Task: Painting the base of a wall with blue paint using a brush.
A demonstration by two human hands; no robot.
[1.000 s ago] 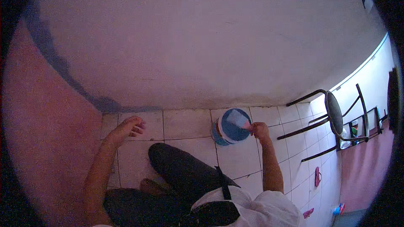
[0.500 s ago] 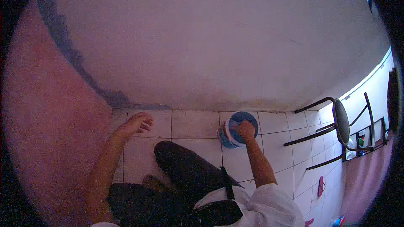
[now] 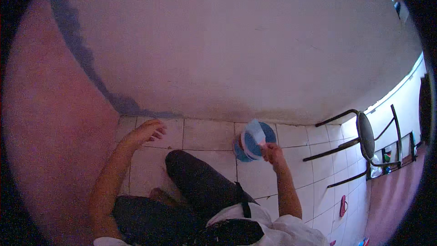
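My right hand (image 3: 272, 154) grips a flat paintbrush (image 3: 257, 134) with a light-blue head, held over a small bucket (image 3: 241, 151) of blue paint. The bucket stands on white floor tiles near the wall. My left hand (image 3: 150, 131) hangs open above the tiles to the left, fingers apart and loosely curved, holding nothing. Behind both rises a pale wall (image 3: 236, 45), with a blue-grey painted band (image 3: 77, 45) along its left edge, where a pinkish wall (image 3: 50, 127) meets it. My legs in dark trousers are folded beneath me.
A dark metal chair with a round seat (image 3: 365, 134) stands at the right against the wall. A pink flip-flop (image 3: 343, 205) lies on the tiles below it. At the far right are a low shelf (image 3: 391, 155) with small items and pink flooring (image 3: 391, 187).
Half a second ago my right hand was down inside the bucket; now it is drawn back toward me, the brush head showing above the paint. My left hand stays about in place.
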